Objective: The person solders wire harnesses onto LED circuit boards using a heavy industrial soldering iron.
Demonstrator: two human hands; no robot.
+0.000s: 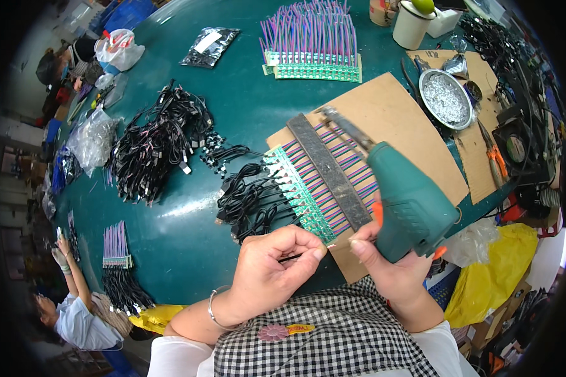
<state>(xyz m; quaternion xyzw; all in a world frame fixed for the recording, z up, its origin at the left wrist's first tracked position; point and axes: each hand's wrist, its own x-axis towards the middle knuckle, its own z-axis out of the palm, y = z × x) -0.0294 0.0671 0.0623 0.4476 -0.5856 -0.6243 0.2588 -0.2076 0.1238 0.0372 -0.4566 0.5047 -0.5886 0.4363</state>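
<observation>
My left hand [270, 267] pinches the end of a thin black cable [289, 258] beside the near corner of a green circuit board strip [303, 196]. My right hand [393, 273] is wrapped round the handle of a green soldering gun [415, 201]; its metal nose points away to the far left, above the wires. Purple and green wires [358, 169] run from the strip's right side, and a dark flat bar [330, 169] lies across them. Black cables [251, 198] join the strip's left side. Under strip and wires is a brown board [415, 138].
A big heap of black cables [160, 147] lies to the left. Wired boards [317, 72] are at the far side, near a black packet [210, 47]. On the right stand a metal bowl [446, 97] and orange-handled pliers [495, 160]. Another person [85, 320] sits far left.
</observation>
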